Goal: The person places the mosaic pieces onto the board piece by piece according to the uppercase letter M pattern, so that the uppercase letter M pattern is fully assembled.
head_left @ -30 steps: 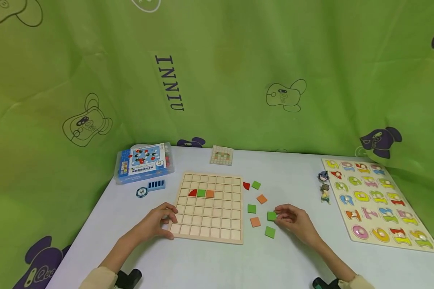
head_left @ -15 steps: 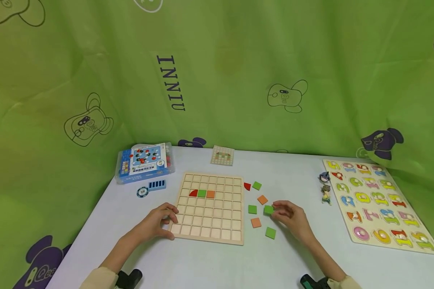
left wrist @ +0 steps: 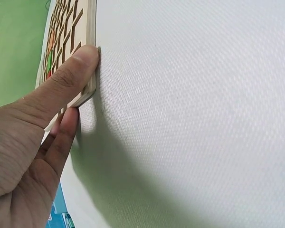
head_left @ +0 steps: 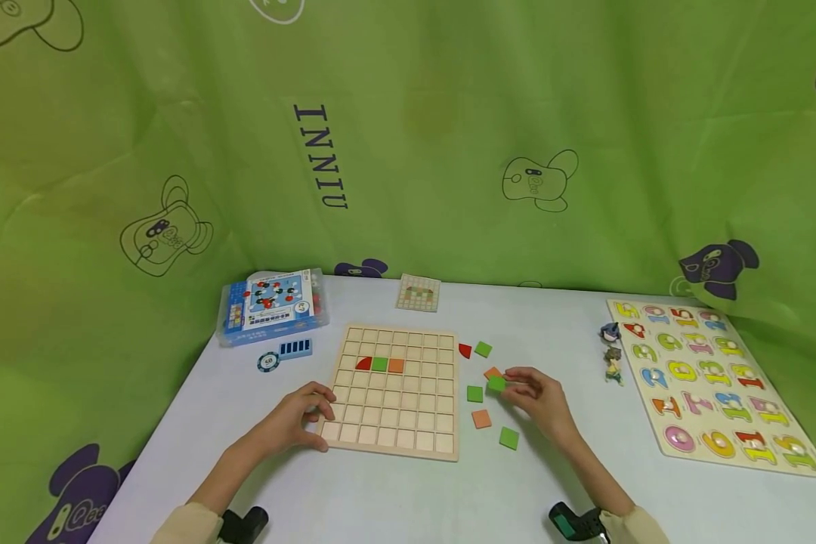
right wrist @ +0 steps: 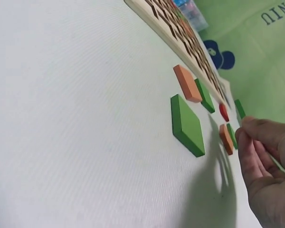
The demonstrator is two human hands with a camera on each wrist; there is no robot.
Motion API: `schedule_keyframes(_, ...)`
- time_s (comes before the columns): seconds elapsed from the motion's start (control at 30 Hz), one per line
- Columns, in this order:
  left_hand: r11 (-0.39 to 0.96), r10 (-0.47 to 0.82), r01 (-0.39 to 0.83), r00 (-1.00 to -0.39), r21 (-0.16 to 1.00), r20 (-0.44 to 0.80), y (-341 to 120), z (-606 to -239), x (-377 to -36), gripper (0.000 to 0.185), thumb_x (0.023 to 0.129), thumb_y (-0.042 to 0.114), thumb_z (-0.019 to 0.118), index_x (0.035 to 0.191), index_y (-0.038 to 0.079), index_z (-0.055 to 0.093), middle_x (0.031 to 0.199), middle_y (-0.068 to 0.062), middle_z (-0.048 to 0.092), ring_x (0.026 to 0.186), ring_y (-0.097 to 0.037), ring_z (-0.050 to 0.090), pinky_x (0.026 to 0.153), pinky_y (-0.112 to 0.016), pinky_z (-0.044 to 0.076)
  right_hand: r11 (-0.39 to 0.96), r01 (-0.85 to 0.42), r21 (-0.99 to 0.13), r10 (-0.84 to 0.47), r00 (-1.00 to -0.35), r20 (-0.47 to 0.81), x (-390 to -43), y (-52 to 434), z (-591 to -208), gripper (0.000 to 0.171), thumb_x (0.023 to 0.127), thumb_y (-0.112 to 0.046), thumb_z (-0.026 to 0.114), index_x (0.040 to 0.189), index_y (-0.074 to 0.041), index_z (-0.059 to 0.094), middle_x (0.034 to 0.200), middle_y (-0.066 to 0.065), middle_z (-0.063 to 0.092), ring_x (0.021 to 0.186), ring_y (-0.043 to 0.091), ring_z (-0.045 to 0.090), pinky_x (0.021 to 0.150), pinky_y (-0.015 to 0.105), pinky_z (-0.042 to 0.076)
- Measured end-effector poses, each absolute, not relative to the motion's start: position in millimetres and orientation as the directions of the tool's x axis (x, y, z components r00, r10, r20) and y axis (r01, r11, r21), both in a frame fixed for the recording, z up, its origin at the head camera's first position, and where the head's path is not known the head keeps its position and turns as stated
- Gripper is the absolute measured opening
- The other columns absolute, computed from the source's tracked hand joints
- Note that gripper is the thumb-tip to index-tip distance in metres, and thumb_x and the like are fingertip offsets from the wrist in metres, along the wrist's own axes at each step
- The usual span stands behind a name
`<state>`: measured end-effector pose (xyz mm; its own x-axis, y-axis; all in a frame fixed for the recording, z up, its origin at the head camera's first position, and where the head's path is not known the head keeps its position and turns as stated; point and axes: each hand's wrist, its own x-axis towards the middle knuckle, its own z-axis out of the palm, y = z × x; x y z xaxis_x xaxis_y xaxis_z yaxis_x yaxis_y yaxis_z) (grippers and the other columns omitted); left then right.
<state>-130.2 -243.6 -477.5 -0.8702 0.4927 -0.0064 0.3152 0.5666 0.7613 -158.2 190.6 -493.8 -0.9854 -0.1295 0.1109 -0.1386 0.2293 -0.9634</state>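
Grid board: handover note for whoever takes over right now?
Left hand rests on the grid board at its near-left corner, thumb on the edge.
Right hand pinches a green tile, lifted beside the board.
Done: red quarter, green and orange tiles sit in one row of the board.
Left: six loose pieces lie on the table to the board's right, and the held tile is not yet placed.

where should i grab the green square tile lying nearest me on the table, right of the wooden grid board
Take the flat green square wooden tile by two opposite side edges, coming straight down from above. It lies flat on the white table, thin, with its edges exposed; the orange square tile sits apart from it, so there is probably room for fingertips on each side.
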Motion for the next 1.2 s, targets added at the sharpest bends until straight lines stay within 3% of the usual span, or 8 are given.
schedule_keyframes(0.4,0.566,0.493,0.317,-0.87,0.761,-0.004,-244.6,-477.7,-129.7,0.034,0.065,0.013,0.087,0.087,0.007,0.062,0.12,-0.014,0.052,0.107,-0.032,0.05,0.082,-0.03,0.053,0.252,-0.078,-0.965,-0.102,-0.993,0.054,-168.6,168.7,-490.7,0.035,0.082,0.009,0.069,0.115,0.01,0.058,0.111,0.028,0.063,0.087,0.012,0.066,0.076,0.016,0.053)
schedule_keyframes(1.2,0.576,0.49,0.324,-0.872,0.75,-0.001,-243.0,-477.7,-130.1,0.033,0.065,0.01,0.087,0.086,0.007,0.062,0.119,-0.014,0.052,0.106,-0.03,0.05,0.081,-0.028,0.053,0.148,-0.035,-0.988,-0.126,-0.992,0.016,-180.9,123.9,-490.2,0.036,0.083,0.007,0.069,0.117,0.009,0.058,0.115,0.024,0.063,0.096,0.029,0.065,0.076,0.02,0.054)
